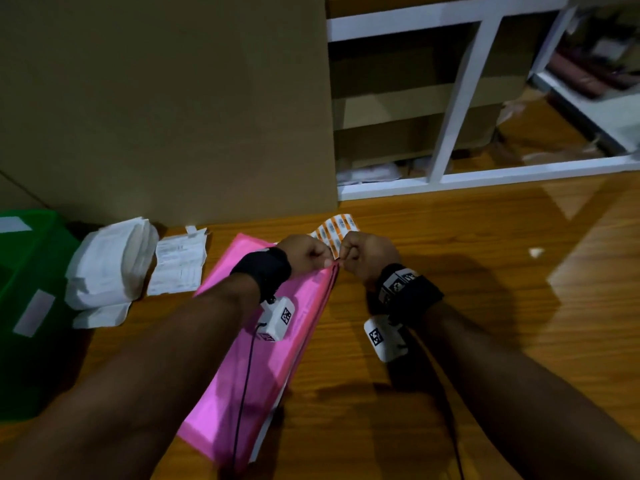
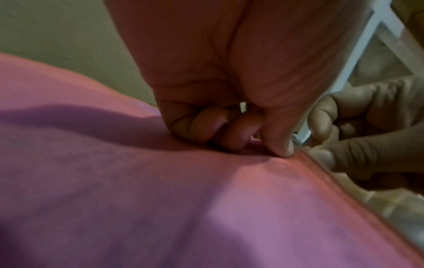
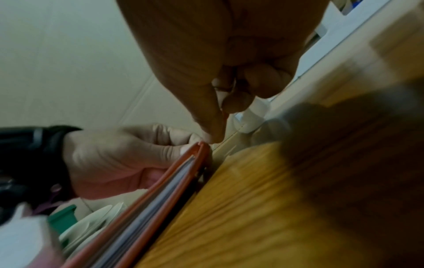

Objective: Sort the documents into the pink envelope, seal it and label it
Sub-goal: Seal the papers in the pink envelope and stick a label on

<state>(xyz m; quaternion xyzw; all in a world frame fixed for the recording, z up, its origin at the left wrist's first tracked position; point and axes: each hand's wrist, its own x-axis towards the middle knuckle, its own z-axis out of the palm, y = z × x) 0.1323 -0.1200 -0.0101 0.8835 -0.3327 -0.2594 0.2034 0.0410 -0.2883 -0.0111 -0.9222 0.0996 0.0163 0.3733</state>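
Head view: our left hand (image 1: pixel 304 252) and right hand (image 1: pixel 367 252) pinch the pink envelope's (image 1: pixel 256 341) far corner on the wooden table (image 1: pixel 450 306); papers sit inside, sealing underway, labelling remains.

No legible text, brand or number is found in any view. Printed lines are seen on the paper sheet (image 1: pixel 178 263) lying on the wooden table (image 1: pixel 450 271), but they are too blurred to be read. Black-and-white square marker codes are carried on the wrist cameras (image 1: pixel 277 318); no characters are discernible.
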